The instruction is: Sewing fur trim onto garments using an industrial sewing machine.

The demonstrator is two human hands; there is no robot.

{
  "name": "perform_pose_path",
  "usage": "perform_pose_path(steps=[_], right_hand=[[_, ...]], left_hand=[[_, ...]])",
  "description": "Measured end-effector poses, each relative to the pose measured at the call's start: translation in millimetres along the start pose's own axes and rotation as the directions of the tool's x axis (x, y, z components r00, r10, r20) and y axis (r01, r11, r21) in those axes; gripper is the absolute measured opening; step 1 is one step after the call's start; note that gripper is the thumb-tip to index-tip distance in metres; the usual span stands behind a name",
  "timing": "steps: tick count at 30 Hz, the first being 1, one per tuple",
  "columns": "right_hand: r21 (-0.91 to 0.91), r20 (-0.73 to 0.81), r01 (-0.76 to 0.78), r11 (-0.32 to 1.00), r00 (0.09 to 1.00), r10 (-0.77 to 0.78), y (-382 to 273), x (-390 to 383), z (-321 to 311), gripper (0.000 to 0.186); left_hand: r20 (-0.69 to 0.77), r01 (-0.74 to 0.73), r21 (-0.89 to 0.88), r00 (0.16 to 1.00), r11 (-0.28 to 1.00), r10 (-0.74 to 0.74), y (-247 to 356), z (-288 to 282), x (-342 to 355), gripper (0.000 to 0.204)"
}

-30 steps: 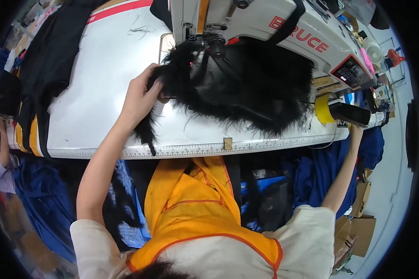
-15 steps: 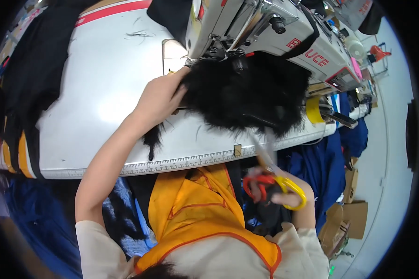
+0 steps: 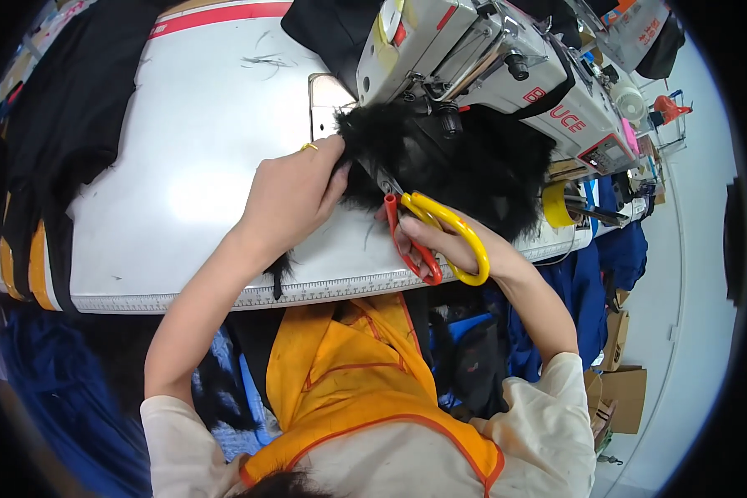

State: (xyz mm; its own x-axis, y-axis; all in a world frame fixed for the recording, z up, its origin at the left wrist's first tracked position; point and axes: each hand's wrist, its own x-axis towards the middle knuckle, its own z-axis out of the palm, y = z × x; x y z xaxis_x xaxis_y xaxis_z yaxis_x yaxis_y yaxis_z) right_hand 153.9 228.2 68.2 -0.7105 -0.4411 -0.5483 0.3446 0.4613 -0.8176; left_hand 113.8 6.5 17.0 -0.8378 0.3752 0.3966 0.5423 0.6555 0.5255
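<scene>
A piece of black fur fabric lies on the sewing machine's white bed, partly under the machine head. My left hand pinches the fabric's left edge near the needle area, a yellow ring on one finger. In my right hand is a pair of scissors with one red and one yellow handle loop. The blades point up and left into the fur, which hides their tips. A narrow strip of black fur hangs below my left wrist.
The white sewing machine stands over the fabric at the back right. A measuring tape runs along the table's front edge. Black cloth drapes the left side. A yellow tape roll sits at the right, near dark blue cloth.
My right hand has brought the scissors up from below the table edge to the fur. My left hand still grips the fabric's edge, now slightly drawn out from the machine head.
</scene>
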Motion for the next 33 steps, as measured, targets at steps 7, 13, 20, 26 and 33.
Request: perform_pose_path(steps=[7,13,20,26,33], right_hand=[[-0.634,-0.187,0.209,0.745,0.893,-0.409,5.2,-2.5,1.2,0.03],[-0.684,-0.123,0.218,0.696,0.906,-0.405,46.8,-46.9,-3.8,0.041],[0.176,-0.492,0.088,0.981,0.871,0.01,200.7,-231.4,-29.2,0.049],[0.154,-0.965,-0.295,0.943,0.16,0.208,281.6,-266.0,-73.3,0.04],[-0.435,-0.9,-0.162,0.886,0.101,-0.424,326.7,-250.1,-270.6,0.058]], left_hand=[[0.018,-0.007,0.028,1.0,1.0,0.007,-5.5,6.2,-9.0,0.014],[0.037,0.093,-0.249,0.996,0.964,-0.086,-39.1,-16.9,-44.5,0.019],[0.015,0.276,-0.867,0.846,0.414,-0.532,-44.2,-36.3,-170.3,0.027],[0.496,0.156,-0.315,0.868,0.936,0.022,45.0,28.6,-139.1,0.006],[0.43,-0.663,-0.486,0.385,0.569,0.817,194.5,202.8,-123.1,0.021]])
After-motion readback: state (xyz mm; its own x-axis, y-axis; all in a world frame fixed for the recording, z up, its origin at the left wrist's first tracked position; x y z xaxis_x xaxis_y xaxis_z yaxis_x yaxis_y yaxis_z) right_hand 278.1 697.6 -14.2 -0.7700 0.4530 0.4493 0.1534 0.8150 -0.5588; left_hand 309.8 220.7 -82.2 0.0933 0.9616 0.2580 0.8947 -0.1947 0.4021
